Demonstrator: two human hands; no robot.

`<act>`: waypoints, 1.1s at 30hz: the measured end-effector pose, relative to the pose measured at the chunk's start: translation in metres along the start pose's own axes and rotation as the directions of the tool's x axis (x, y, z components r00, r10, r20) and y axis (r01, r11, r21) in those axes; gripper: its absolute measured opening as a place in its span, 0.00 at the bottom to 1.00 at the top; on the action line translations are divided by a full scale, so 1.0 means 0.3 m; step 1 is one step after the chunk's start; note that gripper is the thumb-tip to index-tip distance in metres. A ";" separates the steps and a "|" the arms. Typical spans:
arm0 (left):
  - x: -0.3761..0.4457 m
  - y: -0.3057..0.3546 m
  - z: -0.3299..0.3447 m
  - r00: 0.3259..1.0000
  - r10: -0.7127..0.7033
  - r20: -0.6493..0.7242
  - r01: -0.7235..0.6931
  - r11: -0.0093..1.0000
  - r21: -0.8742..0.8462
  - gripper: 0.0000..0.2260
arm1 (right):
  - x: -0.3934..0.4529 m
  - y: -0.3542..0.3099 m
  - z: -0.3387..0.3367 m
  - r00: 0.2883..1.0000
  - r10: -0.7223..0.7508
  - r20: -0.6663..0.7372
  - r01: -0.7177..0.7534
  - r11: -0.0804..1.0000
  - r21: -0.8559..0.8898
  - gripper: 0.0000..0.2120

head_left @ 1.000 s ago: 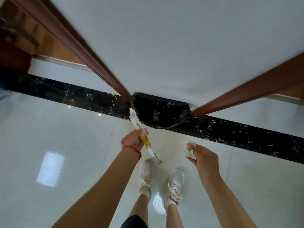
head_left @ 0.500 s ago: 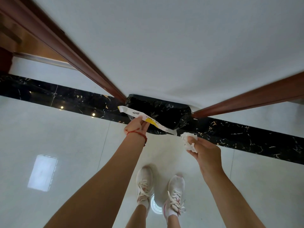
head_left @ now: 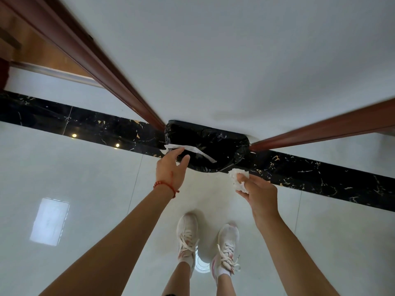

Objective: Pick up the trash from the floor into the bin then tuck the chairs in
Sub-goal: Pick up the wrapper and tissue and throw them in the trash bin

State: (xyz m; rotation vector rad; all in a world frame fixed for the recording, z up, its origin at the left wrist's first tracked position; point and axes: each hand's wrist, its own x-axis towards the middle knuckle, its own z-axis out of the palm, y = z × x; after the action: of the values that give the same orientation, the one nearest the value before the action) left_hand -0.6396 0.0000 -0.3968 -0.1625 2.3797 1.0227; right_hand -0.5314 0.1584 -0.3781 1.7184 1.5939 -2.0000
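the left hand is at the near left rim of the bin. its fingers are spread and nearly straight. the long white wrapper lies at the fingertips over the bin's dark mouth, and i cannot tell if the hand still touches it. half a second ago this hand pinched the wrapper and its yellow part showed; now the fingers have opened and the wrapper sits further over the bin. a red string bracelet is on that wrist.

the right hand holds a crumpled white tissue, fingers curled round it, just at the near right edge of the bin. it has hardly moved.

the bin has a black bag in it and stands against the white wall, on the black stripe of the floor. brown wood trim runs to it from both sides. there is open shiny floor to the left and right of the arms. two white shoes stand below.

the inside of the bin is too dark to see. the wrapper's print is too blurry to read.
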 end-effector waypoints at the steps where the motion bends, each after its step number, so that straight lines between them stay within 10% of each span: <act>1: -0.009 -0.011 -0.014 0.997 0.072 0.016 -0.073 0.993 0.088 0.16 | 0.004 -0.001 0.014 1.000 -0.002 0.000 0.002 1.000 -0.010 0.06; 6: -0.018 -0.062 -0.065 0.970 0.232 0.078 -0.244 0.898 0.367 0.17 | 0.059 -0.006 0.103 1.000 -0.007 -0.011 0.007 1.000 -0.029 0.06; 24: -0.097 -0.011 -0.118 0.941 0.331 0.074 -0.332 0.854 0.401 0.17 | 0.080 -0.052 0.109 0.993 -0.097 0.069 0.105 0.985 -0.135 0.19; 33: -0.278 0.180 -0.242 0.941 0.305 0.146 -0.336 0.793 0.508 0.22 | -0.196 -0.209 -0.031 0.800 -0.499 0.335 0.596 0.590 -0.544 0.19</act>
State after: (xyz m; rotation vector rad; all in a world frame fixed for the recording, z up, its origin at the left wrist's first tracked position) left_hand -0.6170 -0.0211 -0.2777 0.4855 2.5887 0.4533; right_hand -0.5416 0.1625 -0.2923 0.8485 2.5710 -1.3867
